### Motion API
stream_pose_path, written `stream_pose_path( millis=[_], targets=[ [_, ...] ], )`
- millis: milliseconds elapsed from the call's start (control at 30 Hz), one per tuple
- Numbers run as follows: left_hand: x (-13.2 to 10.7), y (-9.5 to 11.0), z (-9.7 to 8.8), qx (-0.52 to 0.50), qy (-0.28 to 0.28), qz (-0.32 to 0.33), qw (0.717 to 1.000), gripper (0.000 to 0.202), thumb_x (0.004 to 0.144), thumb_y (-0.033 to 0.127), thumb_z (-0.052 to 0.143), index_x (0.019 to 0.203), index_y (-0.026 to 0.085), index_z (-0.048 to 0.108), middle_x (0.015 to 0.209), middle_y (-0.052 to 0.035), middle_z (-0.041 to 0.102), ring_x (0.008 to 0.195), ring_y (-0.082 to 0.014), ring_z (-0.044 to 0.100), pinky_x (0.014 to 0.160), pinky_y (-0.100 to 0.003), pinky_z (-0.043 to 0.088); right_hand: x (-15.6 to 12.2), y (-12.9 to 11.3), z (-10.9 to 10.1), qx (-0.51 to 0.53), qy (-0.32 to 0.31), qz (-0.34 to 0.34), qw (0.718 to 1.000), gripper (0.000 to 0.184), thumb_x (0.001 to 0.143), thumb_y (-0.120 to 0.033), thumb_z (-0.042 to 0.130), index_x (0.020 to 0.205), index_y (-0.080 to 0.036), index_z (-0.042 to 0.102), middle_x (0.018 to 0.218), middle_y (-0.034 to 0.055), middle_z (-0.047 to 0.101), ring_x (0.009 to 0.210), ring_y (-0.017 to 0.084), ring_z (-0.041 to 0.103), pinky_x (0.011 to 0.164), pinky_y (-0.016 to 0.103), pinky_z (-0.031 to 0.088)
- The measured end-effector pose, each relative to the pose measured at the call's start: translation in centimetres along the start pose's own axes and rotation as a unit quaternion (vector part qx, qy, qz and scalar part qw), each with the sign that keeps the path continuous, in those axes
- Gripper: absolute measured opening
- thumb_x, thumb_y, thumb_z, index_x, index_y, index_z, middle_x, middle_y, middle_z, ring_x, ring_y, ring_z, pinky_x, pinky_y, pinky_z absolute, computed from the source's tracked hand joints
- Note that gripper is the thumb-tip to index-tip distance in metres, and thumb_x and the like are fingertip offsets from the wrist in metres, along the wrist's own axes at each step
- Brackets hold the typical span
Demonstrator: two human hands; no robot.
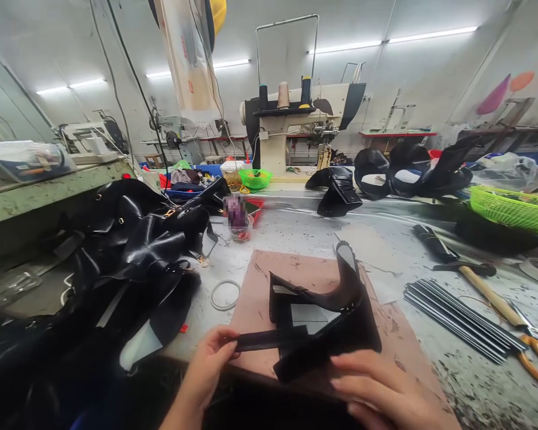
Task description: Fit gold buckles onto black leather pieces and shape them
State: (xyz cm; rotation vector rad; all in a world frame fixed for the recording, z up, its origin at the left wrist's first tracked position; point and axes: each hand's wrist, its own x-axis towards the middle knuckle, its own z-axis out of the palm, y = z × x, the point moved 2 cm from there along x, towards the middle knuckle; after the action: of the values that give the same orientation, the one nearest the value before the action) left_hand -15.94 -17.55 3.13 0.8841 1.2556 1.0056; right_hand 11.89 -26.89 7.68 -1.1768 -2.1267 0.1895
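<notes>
Left hand point(210, 358) pinches the black strip point(269, 339) by its end, held level across the near edge of the board point(260, 280). Right hand point(385, 388) lies flat, fingers spread, on the folded leather piece point(336, 322) mid-board, apparently pinning it so it can't slide.

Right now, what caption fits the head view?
Left hand pinches a black strip; right hand steadies a black leather piece on brown board.

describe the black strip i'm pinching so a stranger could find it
On the table, a brown mat bears a folded black leather piece touched by the right hand. The strip pokes out of it leftward, its end pinched by the left hand. Unlike that broad, curved piece, it is narrow, flat and straight.
</notes>
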Motion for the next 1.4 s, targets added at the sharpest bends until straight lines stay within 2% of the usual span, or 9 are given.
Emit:
stream_pose_path(
  millis=[67,133,267,367,467,700,800,1000,1400],
  targets=[
    [0.0,-0.6,1.7,-0.004,0.0,0.003,1.0,0.022,0.053,0.021,0.076,0.071,0.015,0.065,0.07,0.0016,0.063,0.063,-0.0103,0.057,0.058,-0.019,0.048,3.3,-0.8,1.6,-0.074,0.0,-0.087,0.993,0.023,0.088,-0.019,0.05,0.107,-0.023,0.062,0.108,0.0066,0.068,0.094,0.019,0.064,0.084,0.029,0.052],
    [0.0,-0.9,3.2,0.0,-0.005,-0.001,1.0,0.024,0.052,0.023,0.075,0.073,0.015,0.064,0.071,0.0006,0.064,0.062,-0.0118,0.06,0.055,-0.02,0.047,5.3,-1.1,3.3,-0.13,0.026,-0.108,0.985,0.023,0.09,-0.019,0.046,0.107,-0.02,0.061,0.11,0.0081,0.067,0.098,0.021,0.062,0.089,0.037,0.048],
    [-0.1,-1.7,4.6,0.033,-0.034,-0.041,0.998,0.029,0.055,0.029,0.073,0.077,0.014,0.063,0.061,0.0,0.063,0.059,-0.0157,0.064,0.053,-0.022,0.047,6.1,-0.8,5.0,-0.148,0.039,-0.095,0.984,0.019,0.09,-0.016,0.042,0.075,-0.02,0.055,0.095,0.0062,0.068,0.091,0.021,0.062,0.095,0.041,0.04],
    [-0.6,-1.8,4.7,0.024,-0.071,-0.043,0.996,0.027,0.061,0.029,0.073,0.082,0.014,0.065,0.066,-0.0006,0.065,0.062,-0.0144,0.065,0.057,-0.021,0.048,5.6,-0.9,4.4,-0.141,-0.005,-0.085,0.986,0.022,0.089,-0.012,0.041,0.069,-0.02,0.047,0.067,-0.0003,0.059,0.06,0.016,0.055,0.076,0.035,0.044],
    [-1.4,-1.5,5.5,-0.018,-0.102,-0.064,0.992,0.024,0.063,0.026,0.074,0.084,0.016,0.067,0.077,0.0001,0.066,0.066,-0.0122,0.066,0.06,-0.019,0.048,5.4,-1.4,3.4,-0.11,-0.034,-0.067,0.991,0.02,0.088,-0.013,0.046,0.07,-0.021,0.046,0.062,-0.0028,0.054,0.053,0.014,0.048,0.059,0.029,0.038],
    [-2.3,-0.9,8.4,-0.096,-0.137,-0.04,0.985,0.029,0.055,0.024,0.079,0.083,0.017,0.071,0.082,-0.0026,0.068,0.078,-0.0158,0.062,0.07,-0.023,0.049,5.0,-1.4,2.4,-0.048,-0.052,0.012,0.997,0.013,0.082,-0.016,0.062,0.075,-0.021,0.052,0.069,-0.0033,0.061,0.064,0.014,0.054,0.068,0.029,0.037],
    [-2.5,-1.0,8.5,-0.08,-0.137,-0.035,0.987,0.023,0.059,0.022,0.075,0.081,0.017,0.074,0.088,-0.0043,0.07,0.084,-0.016,0.06,0.074,-0.022,0.046,4.9,-1.2,2.2,-0.035,-0.048,0.032,0.998,0.013,0.085,-0.018,0.057,0.073,-0.02,0.052,0.066,-0.0033,0.061,0.061,0.014,0.052,0.067,0.029,0.036],
    [-3.3,-0.4,8.0,-0.136,-0.162,-0.119,0.97,0.036,0.054,0.021,0.058,0.085,0.013,0.074,0.081,-0.0075,0.069,0.072,-0.016,0.058,0.061,-0.023,0.042,5.0,-1.1,2.0,-0.021,-0.028,0.054,0.998,0.019,0.088,-0.02,0.054,0.069,-0.02,0.052,0.061,-0.004,0.059,0.057,0.013,0.051,0.066,0.03,0.034],
    [-3.8,0.0,8.1,-0.092,-0.167,-0.065,0.98,0.037,0.052,0.016,0.06,0.086,0.019,0.075,0.085,-0.0026,0.071,0.072,-0.0139,0.056,0.062,-0.021,0.042,5.0,-1.0,2.2,-0.036,-0.03,0.071,0.996,0.017,0.085,-0.016,0.055,0.069,-0.02,0.053,0.062,-0.0032,0.061,0.057,0.013,0.053,0.065,0.029,0.033]
  ],
)
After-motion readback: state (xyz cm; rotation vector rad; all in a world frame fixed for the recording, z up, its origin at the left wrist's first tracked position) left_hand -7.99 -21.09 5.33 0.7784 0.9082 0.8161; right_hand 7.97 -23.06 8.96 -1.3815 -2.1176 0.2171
